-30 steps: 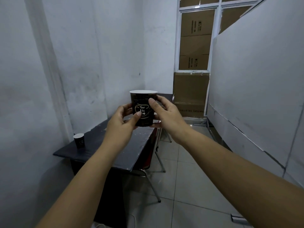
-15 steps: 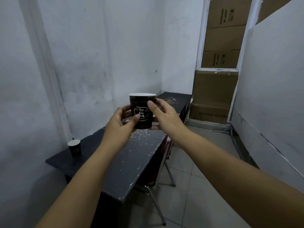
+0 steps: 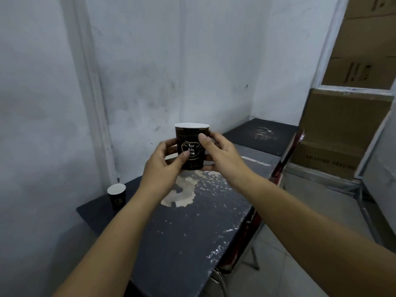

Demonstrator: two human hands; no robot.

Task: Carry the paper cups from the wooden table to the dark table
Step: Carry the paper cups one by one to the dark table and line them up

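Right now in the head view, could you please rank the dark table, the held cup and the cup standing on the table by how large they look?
1. Dark table.
2. Held cup, nearer the camera, so true size unsure.
3. Standing cup.

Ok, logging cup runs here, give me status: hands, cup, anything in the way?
Left hand and right hand both grip the paper cup, upright above the dark table. Second cup stands at the table's left corner. Path unobstructed.

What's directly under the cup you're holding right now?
The dark table with its worn pale patch lies below the held paper cup. Both hands hide the cup's base.
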